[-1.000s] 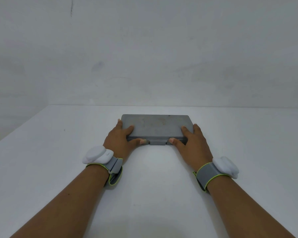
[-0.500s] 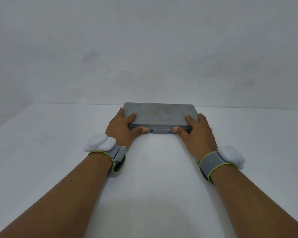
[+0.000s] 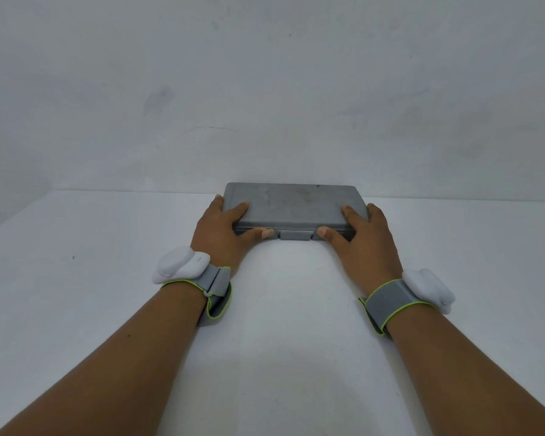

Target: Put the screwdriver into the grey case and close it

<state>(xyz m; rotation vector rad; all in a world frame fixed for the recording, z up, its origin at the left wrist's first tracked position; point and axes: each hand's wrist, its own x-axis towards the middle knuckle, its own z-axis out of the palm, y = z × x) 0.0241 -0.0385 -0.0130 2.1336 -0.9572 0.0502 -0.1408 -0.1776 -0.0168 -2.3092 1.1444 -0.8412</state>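
Head view: we're gripping the case (image 3: 291, 206) near the desk's (image 3: 76, 309) far edge, left hand (image 3: 221, 232) and right hand (image 3: 364, 239) clamping its corners; thumbs probably wanna squeeze beside the latch (image 3: 294, 235).

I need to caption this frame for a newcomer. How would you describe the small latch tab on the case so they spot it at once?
On the white table near the wall lies a closed grey case. Along its near edge, between the thumbs of the left hand and right hand, sits the latch tab, a small block jutting toward the viewer.
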